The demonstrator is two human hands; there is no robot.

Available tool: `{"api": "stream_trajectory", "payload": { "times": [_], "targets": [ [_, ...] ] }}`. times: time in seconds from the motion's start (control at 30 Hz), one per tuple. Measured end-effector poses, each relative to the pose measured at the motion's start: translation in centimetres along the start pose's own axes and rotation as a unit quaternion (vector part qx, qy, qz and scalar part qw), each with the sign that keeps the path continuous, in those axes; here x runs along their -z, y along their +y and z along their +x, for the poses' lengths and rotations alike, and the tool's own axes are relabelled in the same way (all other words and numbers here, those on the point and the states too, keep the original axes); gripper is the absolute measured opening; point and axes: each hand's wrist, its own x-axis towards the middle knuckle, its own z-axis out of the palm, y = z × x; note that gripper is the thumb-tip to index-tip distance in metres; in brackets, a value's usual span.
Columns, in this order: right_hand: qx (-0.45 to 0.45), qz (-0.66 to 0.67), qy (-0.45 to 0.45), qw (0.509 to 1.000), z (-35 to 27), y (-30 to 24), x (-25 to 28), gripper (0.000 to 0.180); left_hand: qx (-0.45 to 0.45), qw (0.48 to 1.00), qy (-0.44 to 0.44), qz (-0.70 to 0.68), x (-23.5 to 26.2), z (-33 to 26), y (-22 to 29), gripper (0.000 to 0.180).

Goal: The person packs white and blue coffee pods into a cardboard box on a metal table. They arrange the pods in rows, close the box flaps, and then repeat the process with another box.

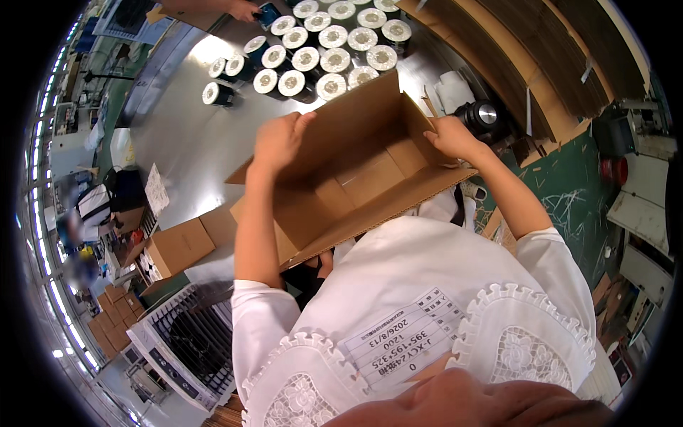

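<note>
Metal table (178,160) beyond, white-topped cylinders (306,59) far
Your left hand (279,140) and right hand (454,136) grasp the open carton (356,171).

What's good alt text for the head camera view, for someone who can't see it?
A person's left hand and right hand hold an open cardboard box from either side, in front of their white top. Beyond it, a shiny table bears many dark, white-ended cylinders, with another person's hand at one; cardboard sheets are stacked at upper right.
</note>
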Motion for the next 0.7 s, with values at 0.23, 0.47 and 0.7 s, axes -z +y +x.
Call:
{"api": "stream_trajectory", "payload": {
  "times": [0.23,0.47,0.7],
  "targets": [
    [-0.002,0.040,-0.015,0.999,-0.9,-0.7,0.8,0.033,0.164,0.947,-0.219,-0.165,-10.5,6.5,-6.9,0.080],
    [-0.005,0.014,0.003,1.000,-0.8,-0.4,0.0,0.033,0.079,0.970,-0.012,-0.227,-15.1,7.7,-5.3,0.055],
    [-0.044,0.023,0.007,0.999,-0.6,-1.4,-0.3,0.035,-0.401,0.891,0.062,-0.202,-11.9,1.4,5.5,0.017]
  ]
}}
